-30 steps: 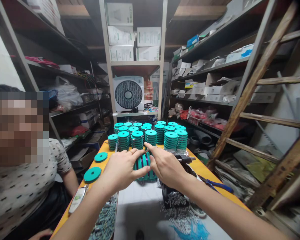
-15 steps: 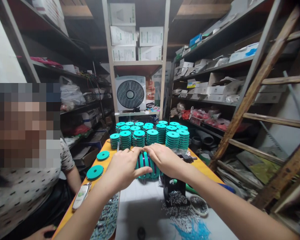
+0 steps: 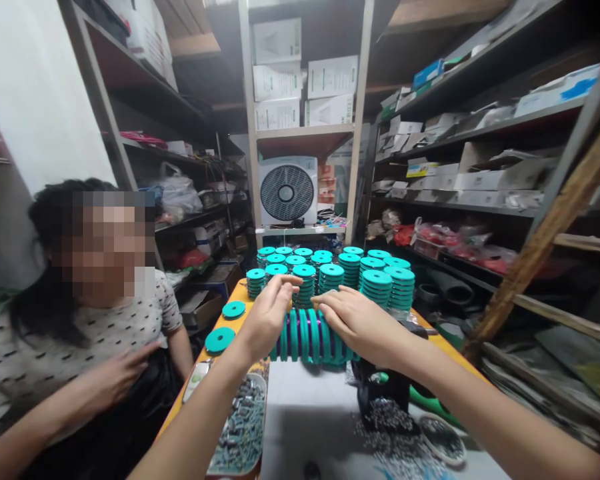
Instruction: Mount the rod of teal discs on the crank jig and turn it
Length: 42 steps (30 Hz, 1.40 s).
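Observation:
A row of teal discs [image 3: 307, 337] lies sideways in front of me, with purple showing between the discs. My left hand [image 3: 270, 313] is at its left end, fingers stretched out to the right above the discs and apart from each other. Over the right end of the row, my right hand [image 3: 357, 320] lies with its fingers bent onto the discs and its thumb hidden. Behind my hands stand several stacks of like teal discs [image 3: 331, 272]. Two single discs, a nearer one [image 3: 220, 341] and a farther one [image 3: 233, 310], lie flat on the left.
A tray of small metal parts [image 3: 240, 427] sits at the near left of the yellow table [image 3: 240, 291]. A black device [image 3: 380, 390], loose metal bits [image 3: 387, 417] and a round dish [image 3: 443, 440] are on the right. Someone sits at the left; a ladder [image 3: 545, 220] leans right.
My view has turned left, and more of the seated person shows, an arm now raised. My hands have moved apart, uncovering more of the disc row; the left fingers have lifted off it.

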Available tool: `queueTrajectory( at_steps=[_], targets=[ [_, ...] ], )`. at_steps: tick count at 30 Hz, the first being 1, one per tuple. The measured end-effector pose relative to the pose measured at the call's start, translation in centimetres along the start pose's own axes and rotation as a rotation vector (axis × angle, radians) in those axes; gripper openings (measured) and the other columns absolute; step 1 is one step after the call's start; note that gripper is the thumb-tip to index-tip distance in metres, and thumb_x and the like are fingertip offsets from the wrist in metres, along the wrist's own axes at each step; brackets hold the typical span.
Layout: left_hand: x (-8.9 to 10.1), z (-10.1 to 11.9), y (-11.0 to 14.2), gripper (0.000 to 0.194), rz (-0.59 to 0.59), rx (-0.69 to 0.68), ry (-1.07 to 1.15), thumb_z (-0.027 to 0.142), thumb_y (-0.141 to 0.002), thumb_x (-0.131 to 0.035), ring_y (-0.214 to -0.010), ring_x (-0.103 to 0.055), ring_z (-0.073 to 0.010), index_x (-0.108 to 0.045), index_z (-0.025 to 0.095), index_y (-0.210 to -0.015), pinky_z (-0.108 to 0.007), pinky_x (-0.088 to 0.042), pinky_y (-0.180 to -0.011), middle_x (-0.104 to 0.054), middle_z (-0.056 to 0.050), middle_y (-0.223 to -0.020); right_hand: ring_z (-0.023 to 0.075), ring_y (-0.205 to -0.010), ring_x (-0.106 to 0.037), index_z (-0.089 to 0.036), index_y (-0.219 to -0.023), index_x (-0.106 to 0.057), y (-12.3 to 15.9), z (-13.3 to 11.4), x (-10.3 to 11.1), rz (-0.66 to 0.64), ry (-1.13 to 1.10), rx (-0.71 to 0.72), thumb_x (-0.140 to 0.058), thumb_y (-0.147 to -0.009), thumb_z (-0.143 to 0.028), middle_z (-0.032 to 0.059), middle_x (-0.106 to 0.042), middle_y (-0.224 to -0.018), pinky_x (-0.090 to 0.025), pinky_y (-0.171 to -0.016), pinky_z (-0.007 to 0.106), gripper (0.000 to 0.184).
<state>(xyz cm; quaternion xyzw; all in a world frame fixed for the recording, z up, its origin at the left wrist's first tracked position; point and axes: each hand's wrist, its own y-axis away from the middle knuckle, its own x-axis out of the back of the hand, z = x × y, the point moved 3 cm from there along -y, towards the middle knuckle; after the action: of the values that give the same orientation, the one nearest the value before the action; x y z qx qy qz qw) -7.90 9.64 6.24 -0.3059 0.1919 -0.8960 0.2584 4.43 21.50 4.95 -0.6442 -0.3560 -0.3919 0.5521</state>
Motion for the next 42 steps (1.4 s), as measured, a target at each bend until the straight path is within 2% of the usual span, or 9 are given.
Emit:
queueTrajectory(
  at_steps=[6,14,20,24,29,33,36,39,42],
  targets=[
    [1.4,-2.0,0.2,0.047,0.062,0.019,0.438,0.000,-0.063,-0.043,-0.122,-0.049,-0.0138,-0.051,0.015,-0.106,-0.032,-0.032,-0.111,-0.055,-0.006,-0.119,0.0168,-0.108,-0.052,-0.017,-0.120,-0.056,-2.4,-3.8,0.2,-0.069,0.005,0.046,-0.031,-0.099,-0.047,0.0065,-0.057,-0.110,-0.041,-0.097,0.041,0.044],
    [1.8,-2.8,0.9,0.050,0.099,0.093,0.812,0.000,-0.065,-0.046,-0.130,-0.043,-0.0169,-0.049,0.015,-0.113,-0.036,-0.026,-0.116,-0.050,-0.009,-0.131,0.0202,-0.097,-0.056,-0.021,-0.128,-0.048,-3.1,-4.3,-0.9,-0.201,0.042,0.042,-0.049,-0.078,-0.076,0.0074,-0.056,-0.109,-0.049,-0.081,0.040,0.074],
    [1.4,-3.0,0.9,0.045,0.187,0.102,0.958,0.005,-0.069,-0.047,-0.124,-0.049,-0.0170,-0.044,0.014,-0.113,-0.037,-0.024,-0.117,-0.053,-0.010,-0.125,0.0184,-0.094,-0.053,-0.015,-0.109,-0.055,-4.1,-5.5,-1.0,-0.201,0.089,0.074,-0.058,-0.071,-0.074,0.0060,-0.057,-0.099,-0.046,-0.085,0.039,0.071],
    [1.7,-2.1,2.2,0.042,0.260,0.066,0.847,0.008,-0.073,-0.047,-0.126,-0.046,-0.0180,-0.046,0.014,-0.115,-0.037,-0.028,-0.113,-0.051,-0.009,-0.125,0.0157,-0.088,-0.054,-0.013,-0.104,-0.054,-4.1,-5.9,-1.3,-0.193,0.106,0.061,-0.058,-0.076,-0.065,0.0059,-0.056,-0.094,-0.047,-0.081,0.036,0.059],
    [1.4,-0.6,9.0,0.016,0.434,0.022,0.316,0.010,-0.085,-0.048,-0.104,-0.050,-0.0117,-0.051,0.022,-0.094,-0.025,-0.035,-0.097,-0.052,0.001,-0.100,0.0159,-0.091,-0.054,-0.014,-0.117,-0.051,-3.8,-6.0,-1.3,-0.190,0.107,0.053,-0.055,-0.077,-0.067,0.0067,-0.055,-0.099,-0.048,-0.081,0.036,0.066],
    [-5.8,-4.0,14.3,0.041,-0.273,0.174,-0.250,-0.003,-0.074,-0.043,-0.107,-0.051,-0.0225,-0.062,0.018,-0.104,-0.036,-0.041,-0.093,-0.056,-0.009,-0.109,0.0158,-0.089,-0.054,-0.014,-0.114,-0.052,-3.7,-5.8,-1.3,-0.196,0.106,0.048,-0.056,-0.077,-0.066,0.0065,-0.055,-0.098,-0.048,-0.080,0.036,0.064],
    [-10.7,-8.2,16.5,0.044,-0.437,0.354,-0.278,0.003,-0.070,-0.059,-0.114,-0.050,-0.0429,-0.071,0.021,-0.109,-0.057,-0.039,-0.095,-0.061,-0.019,-0.115,0.0166,-0.092,-0.054,-0.015,-0.117,-0.051,-3.6,-5.6,-1.5,-0.185,0.097,0.057,-0.057,-0.077,-0.066,0.0067,-0.055,-0.101,-0.048,-0.081,0.037,0.065],
    [-11.4,-10.0,17.0,0.046,-0.317,0.470,-0.204,-0.002,-0.063,-0.059,-0.108,-0.055,-0.0427,-0.074,0.021,-0.100,-0.053,-0.045,-0.087,-0.063,-0.021,-0.111,0.0175,-0.095,-0.054,-0.016,-0.118,-0.050,-3.6,-5.6,-1.8,-0.172,0.090,0.067,-0.057,-0.077,-0.065,0.0066,-0.055,-0.103,-0.048,-0.083,0.038,0.064],
    [-7.4,-8.7,16.0,0.037,-0.041,0.460,-0.061,-0.002,-0.060,-0.058,-0.099,-0.059,-0.0309,-0.071,0.016,-0.090,-0.042,-0.045,-0.088,-0.065,-0.015,-0.100,0.0190,-0.095,-0.054,-0.016,-0.118,-0.051,-3.6,-5.4,-1.9,-0.162,0.088,0.063,-0.057,-0.078,-0.063,0.0064,-0.055,-0.103,-0.047,-0.083,0.040,0.062]
  ],
)
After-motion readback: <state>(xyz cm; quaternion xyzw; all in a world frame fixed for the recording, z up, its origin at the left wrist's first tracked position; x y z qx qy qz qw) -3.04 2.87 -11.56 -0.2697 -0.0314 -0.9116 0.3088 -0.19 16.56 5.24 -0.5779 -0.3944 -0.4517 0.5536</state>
